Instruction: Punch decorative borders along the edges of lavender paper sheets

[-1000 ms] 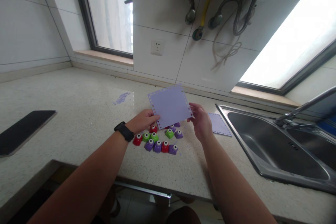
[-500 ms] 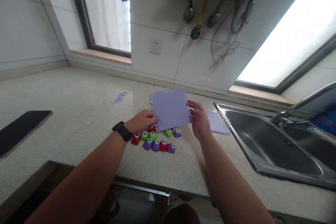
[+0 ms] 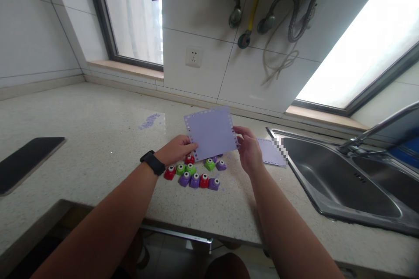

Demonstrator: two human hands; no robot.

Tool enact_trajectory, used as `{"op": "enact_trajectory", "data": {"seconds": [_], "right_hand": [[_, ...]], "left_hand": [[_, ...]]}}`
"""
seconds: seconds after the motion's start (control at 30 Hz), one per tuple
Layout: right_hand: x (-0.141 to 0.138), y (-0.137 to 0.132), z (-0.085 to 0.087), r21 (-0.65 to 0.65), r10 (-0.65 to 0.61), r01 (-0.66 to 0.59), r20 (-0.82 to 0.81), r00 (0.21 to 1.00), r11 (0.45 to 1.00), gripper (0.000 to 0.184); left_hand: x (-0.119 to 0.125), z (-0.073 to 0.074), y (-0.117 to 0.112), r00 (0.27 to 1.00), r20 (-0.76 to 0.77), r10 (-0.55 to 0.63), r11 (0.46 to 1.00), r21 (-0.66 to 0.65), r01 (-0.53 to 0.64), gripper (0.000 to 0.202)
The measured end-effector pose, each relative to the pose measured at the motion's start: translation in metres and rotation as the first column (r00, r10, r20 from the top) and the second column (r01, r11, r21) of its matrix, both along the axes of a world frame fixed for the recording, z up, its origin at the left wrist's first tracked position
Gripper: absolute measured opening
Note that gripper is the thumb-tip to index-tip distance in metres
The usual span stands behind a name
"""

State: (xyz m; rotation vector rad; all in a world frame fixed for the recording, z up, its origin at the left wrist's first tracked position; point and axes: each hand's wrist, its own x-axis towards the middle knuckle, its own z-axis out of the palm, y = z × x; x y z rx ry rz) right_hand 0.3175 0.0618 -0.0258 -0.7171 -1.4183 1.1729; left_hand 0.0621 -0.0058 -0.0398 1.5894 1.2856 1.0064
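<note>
A lilac sheet of paper (image 3: 212, 133) with small holes punched along its edges is held up over the counter. My left hand (image 3: 178, 148) pinches its lower left corner, thumb on the front. At the sheet's right edge is my right hand (image 3: 248, 148), its fingers curled round behind the paper. Just below the sheet stand several small craft punches: a red punch (image 3: 204, 181), a purple punch (image 3: 214, 184), a green punch (image 3: 210, 164) and others. The sheet partly covers the farther ones.
Another lilac sheet (image 3: 270, 152) with punched edges lies right of my right hand, beside the steel sink (image 3: 347, 183). Tiny lilac paper cut-outs (image 3: 149, 121) are heaped at the back left. A dark flat object (image 3: 32, 159) rests at the far left of the counter (image 3: 108, 139).
The sheet has shifted slightly up and to the left and its tilt differs a little. Both hands keep their hold, and more of the punches behind it show.
</note>
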Motion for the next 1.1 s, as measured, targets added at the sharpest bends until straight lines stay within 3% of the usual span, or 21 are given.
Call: {"op": "enact_trajectory", "data": {"seconds": [0.8,1.1], "right_hand": [[0.0004,-0.0020,0.0036,0.026,0.019,-0.018,-0.014,1.000,0.999,0.030],[0.0011,0.0013,-0.0023,0.059,0.007,-0.007,0.007,1.000,0.998,0.029]], "left_hand": [[-0.0007,0.0099,-0.0017,0.984,0.064,0.165,0.984,0.052,-0.169,0.040],[-0.0020,0.0030,0.0033,0.973,0.119,0.199,0.978,0.036,-0.204,0.040]]}}
